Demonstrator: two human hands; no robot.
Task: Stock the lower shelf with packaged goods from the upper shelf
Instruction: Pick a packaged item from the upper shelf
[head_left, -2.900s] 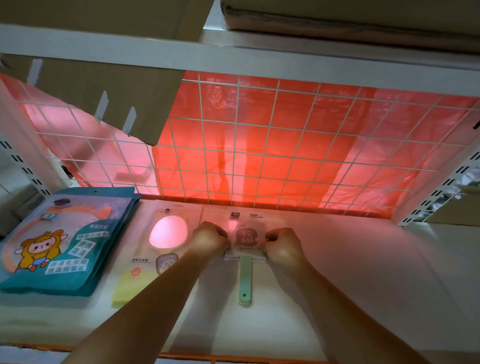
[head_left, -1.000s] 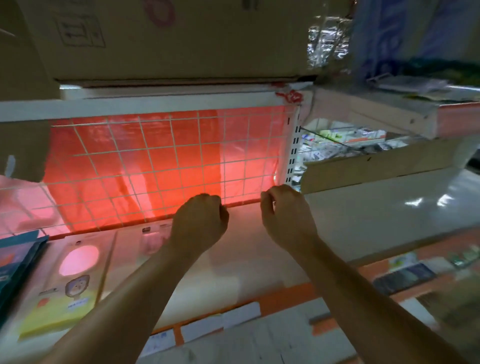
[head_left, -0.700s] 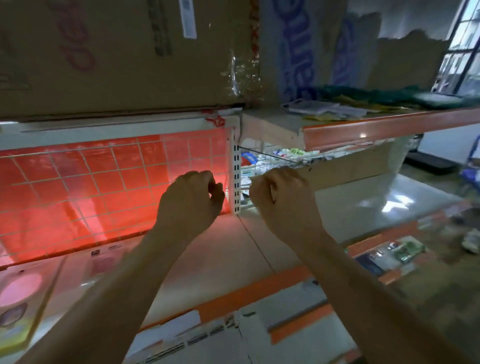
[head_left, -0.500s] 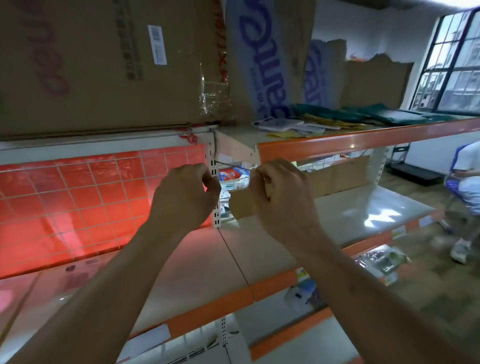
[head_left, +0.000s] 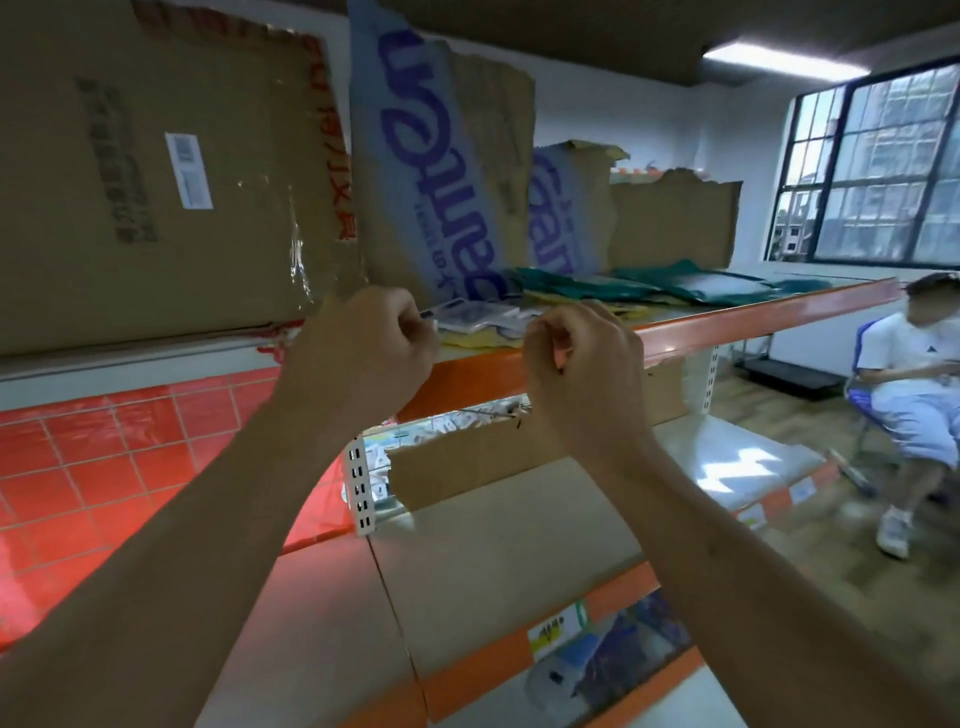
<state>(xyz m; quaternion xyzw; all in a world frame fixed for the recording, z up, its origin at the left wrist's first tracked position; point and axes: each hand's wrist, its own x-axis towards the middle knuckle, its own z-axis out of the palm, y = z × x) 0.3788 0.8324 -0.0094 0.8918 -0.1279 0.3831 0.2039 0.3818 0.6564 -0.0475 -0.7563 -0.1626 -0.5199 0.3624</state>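
Note:
My left hand (head_left: 363, 353) and my right hand (head_left: 582, 364) are raised side by side in front of the upper shelf's orange edge (head_left: 753, 317). Both have curled fingers and hold nothing that I can see. Just behind the hands, flat clear-and-white packages (head_left: 478, 314) lie on yellow ones (head_left: 483, 339) on the upper shelf. Teal packages (head_left: 649, 286) lie further right. My left fingertips are close to the corner of a clear package; contact cannot be told. The beige lower shelf (head_left: 493, 545) lies below my forearms.
Large cardboard boxes (head_left: 156, 182) and blue-printed cardboard (head_left: 441, 182) stand on the upper level behind the packages. A red mesh back panel (head_left: 104, 467) is at lower left. A seated person (head_left: 914, 389) is at the right, under a window (head_left: 883, 171).
My hands let go of the packaged item on the lower shelf at left and rose, fingers curled, to the upper shelf's edge. The view swung up and right.

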